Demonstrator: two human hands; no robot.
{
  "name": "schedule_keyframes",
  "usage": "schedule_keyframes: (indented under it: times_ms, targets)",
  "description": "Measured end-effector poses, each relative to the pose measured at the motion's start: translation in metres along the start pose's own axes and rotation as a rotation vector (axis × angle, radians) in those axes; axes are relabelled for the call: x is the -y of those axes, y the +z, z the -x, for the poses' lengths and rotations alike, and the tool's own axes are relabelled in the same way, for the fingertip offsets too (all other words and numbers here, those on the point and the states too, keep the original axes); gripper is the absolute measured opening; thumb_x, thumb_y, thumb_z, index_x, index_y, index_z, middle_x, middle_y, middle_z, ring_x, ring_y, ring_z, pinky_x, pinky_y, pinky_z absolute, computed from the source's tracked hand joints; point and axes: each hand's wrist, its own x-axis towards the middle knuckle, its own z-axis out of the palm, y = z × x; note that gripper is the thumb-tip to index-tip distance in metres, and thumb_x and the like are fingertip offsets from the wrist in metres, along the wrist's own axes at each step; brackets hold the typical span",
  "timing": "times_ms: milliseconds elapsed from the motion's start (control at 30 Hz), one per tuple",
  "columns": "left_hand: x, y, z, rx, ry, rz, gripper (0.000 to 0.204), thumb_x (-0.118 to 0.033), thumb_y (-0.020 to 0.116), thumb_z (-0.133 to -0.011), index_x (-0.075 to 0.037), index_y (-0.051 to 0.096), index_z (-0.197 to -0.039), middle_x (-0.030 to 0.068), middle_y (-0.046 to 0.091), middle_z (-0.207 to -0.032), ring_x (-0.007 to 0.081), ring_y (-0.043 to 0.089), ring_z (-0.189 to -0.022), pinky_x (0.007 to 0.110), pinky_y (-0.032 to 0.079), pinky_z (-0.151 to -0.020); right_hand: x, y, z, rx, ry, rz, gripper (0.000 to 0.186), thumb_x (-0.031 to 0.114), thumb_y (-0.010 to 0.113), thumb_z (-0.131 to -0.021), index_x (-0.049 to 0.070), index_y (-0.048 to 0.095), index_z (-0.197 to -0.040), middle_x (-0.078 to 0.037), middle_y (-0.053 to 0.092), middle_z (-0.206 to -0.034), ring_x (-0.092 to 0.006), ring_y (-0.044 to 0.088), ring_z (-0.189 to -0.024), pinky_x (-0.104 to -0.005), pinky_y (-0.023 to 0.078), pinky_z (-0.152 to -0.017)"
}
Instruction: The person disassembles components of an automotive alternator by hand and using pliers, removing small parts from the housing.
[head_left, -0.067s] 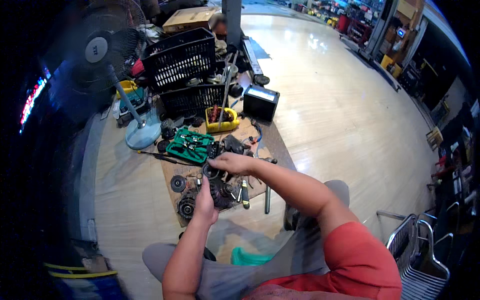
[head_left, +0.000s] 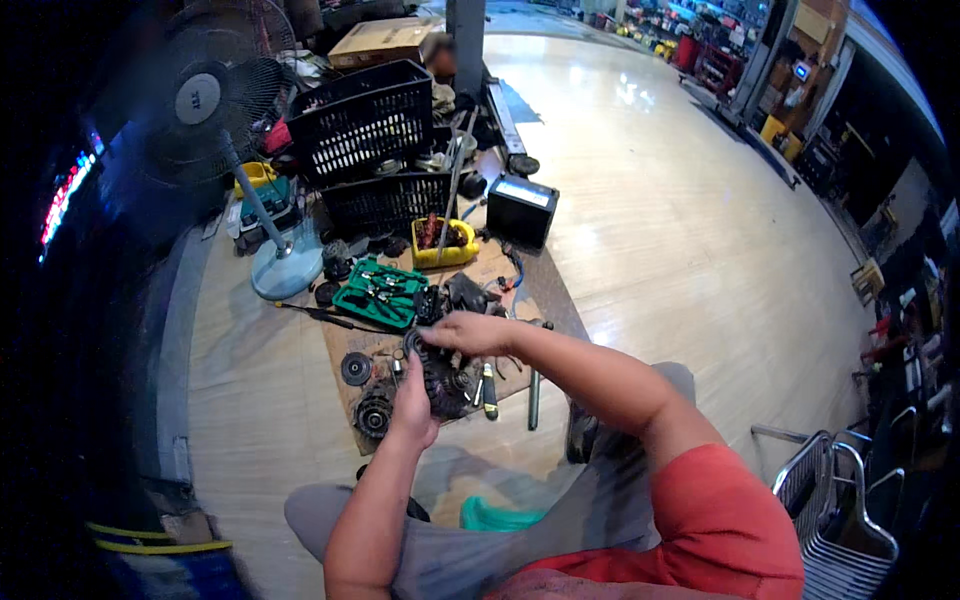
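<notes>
Both hands meet at a dark round metal part (head_left: 417, 343) above the cardboard-covered work area. My left hand (head_left: 410, 405) comes up from below and grips its near side, thumb pointing up. From the right, my right hand (head_left: 468, 333) is closed on its far edge; its lower fingers are partly hidden. Just below lies a dark, finned machine part (head_left: 447, 388). A pulley-like disc (head_left: 356, 368) and a round ribbed housing (head_left: 373, 412) lie left of my left hand. A yellow-and-black handled tool (head_left: 490, 392) rests to the right.
A green tool tray (head_left: 350, 297) with pliers lies beyond my hands. Behind it stand a yellow cut-open container (head_left: 428, 258), a black battery (head_left: 522, 212) and black crates (head_left: 365, 125). A pedestal fan (head_left: 255, 190) stands left, a metal chair (head_left: 835, 520) right.
My right hand has dipped slightly at the round part, which looks a little more tilted. My left hand stays nearly in place.
</notes>
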Motion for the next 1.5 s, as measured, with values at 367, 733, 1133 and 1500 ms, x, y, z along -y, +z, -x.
schedule_keyframes:
  times_ms: [367,733,1133,1500]
  targets:
    - [0.013,-0.005,-0.002,-0.05,-0.124,-0.109,0.054,-0.053,0.032,-0.101,-0.011,0.052,-0.128,0.0097,0.064,-0.116,0.0259,0.065,-0.101,0.045,0.055,-0.086,-0.015,0.036,0.05,-0.188,0.017,-0.171,0.035,0.027,0.061,-0.095,-0.002,0.064,-0.115,-0.006,0.069,-0.099,-0.01,0.058,-0.091,-0.0286,0.048,-0.084]
    - [0.004,0.009,-0.008,-0.024,0.045,0.076,0.03,-0.029,0.047,-0.101,-0.006,0.058,-0.117,0.0062,0.064,-0.107,0.0188,0.064,-0.093,0.036,0.054,-0.08,0.007,0.027,0.052,-0.267,-0.187,0.184,0.071,0.04,0.075,-0.076,-0.006,0.052,-0.125,-0.029,0.059,-0.116,-0.0402,0.059,-0.109,-0.0419,0.047,-0.094]
    - [-0.012,0.005,-0.006,0.038,0.077,0.243,0.043,-0.038,0.039,-0.102,-0.007,0.05,-0.131,0.0114,0.06,-0.125,0.0273,0.059,-0.114,0.043,0.049,-0.096,0.013,0.008,0.052,-0.259,-0.202,-0.045,0.066,0.017,0.08,-0.07,-0.002,0.053,-0.127,-0.016,0.065,-0.11,-0.0246,0.063,-0.102,-0.0343,0.049,-0.09]
    - [-0.02,0.013,0.015,0.152,0.14,0.093,0.04,-0.013,0.056,-0.095,-0.006,0.043,-0.132,0.0094,0.058,-0.124,0.0232,0.059,-0.111,0.044,0.053,-0.091,-0.002,0.004,0.056,-0.007,-0.162,-0.837,0.068,0.002,0.074,-0.075,-0.002,0.046,-0.137,-0.01,0.061,-0.123,-0.0172,0.058,-0.11,-0.0314,0.045,-0.098]
